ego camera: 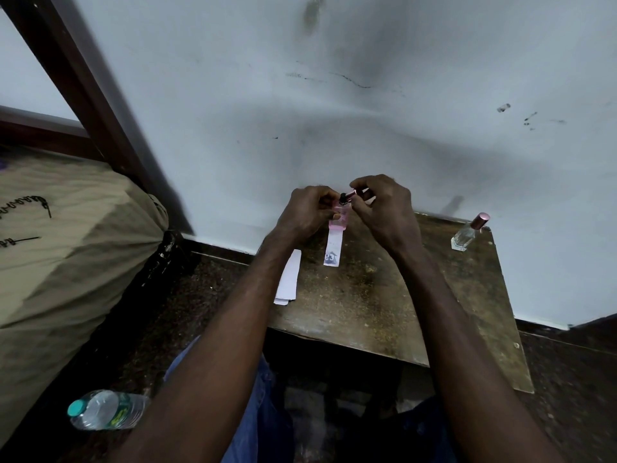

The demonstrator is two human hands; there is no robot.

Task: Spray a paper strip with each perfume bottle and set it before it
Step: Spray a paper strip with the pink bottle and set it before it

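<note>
Fingers of my left hand grip the pink bottle steady behind its strip; right hand pinches the cap, clear of the nozzle.

Nothing legible — dark print on the paper strip is too blurred.

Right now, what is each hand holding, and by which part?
The left hand grips the pink perfume bottle by its body. The right hand pinches the bottle's cap by its sides, close to the spray head.
</note>
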